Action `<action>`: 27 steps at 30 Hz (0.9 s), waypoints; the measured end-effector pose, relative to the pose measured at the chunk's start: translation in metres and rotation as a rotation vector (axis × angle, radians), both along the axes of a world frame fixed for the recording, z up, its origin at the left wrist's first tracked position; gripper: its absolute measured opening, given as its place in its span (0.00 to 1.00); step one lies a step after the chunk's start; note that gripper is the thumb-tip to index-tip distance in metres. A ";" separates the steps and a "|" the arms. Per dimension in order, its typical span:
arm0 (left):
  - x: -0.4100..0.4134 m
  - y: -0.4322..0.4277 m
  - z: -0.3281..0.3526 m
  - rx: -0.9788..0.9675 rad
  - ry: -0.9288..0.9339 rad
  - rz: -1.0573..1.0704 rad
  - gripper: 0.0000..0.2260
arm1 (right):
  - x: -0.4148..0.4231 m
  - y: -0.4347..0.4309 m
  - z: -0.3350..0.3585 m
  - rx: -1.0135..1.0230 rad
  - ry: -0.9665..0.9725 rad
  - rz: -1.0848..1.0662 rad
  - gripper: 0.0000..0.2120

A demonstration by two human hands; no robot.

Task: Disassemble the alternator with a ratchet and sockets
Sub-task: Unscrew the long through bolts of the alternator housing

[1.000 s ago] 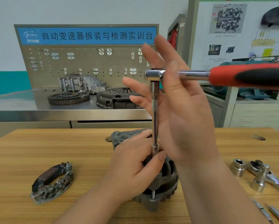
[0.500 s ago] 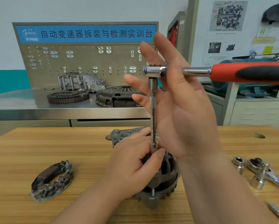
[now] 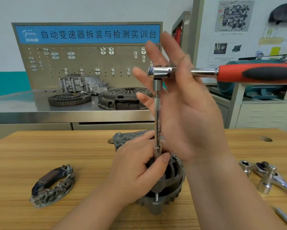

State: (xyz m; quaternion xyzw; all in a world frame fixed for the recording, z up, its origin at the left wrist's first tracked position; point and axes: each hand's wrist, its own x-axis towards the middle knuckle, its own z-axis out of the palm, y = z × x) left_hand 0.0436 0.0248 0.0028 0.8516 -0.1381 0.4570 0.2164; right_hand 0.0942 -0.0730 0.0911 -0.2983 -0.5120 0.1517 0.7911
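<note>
Two hands over table [image 3: 39,146], open wood leftward: left hand [image 3: 139,170] curled round ribbed grey alternator [image 3: 171,185], right hand [image 3: 186,113] flat-fingered against ratchet [image 3: 161,72].

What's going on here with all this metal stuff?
A person is taking apart an alternator standing on a table. Their left hand grips the alternator, thumb by the foot of a long extension that stands upright on it. A red-handled ratchet sits on top of the extension, handle pointing right. The right hand is open, fingers straight, beside the ratchet's head, not gripping the handle. A dark part lies on the table to the left; a second ratchet and a socket lie to the right.
</note>
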 end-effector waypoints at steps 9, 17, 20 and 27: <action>-0.001 0.000 0.000 0.023 0.014 0.010 0.12 | -0.001 0.001 -0.002 0.029 -0.057 -0.081 0.10; 0.000 0.001 -0.001 0.018 -0.015 -0.001 0.14 | -0.001 0.002 -0.002 -0.009 -0.005 -0.002 0.17; 0.000 0.000 -0.001 0.038 -0.004 0.018 0.15 | -0.001 0.000 -0.002 -0.059 0.064 0.062 0.24; -0.001 -0.001 0.002 0.055 0.005 0.037 0.13 | -0.004 0.000 -0.001 0.075 -0.208 -0.257 0.11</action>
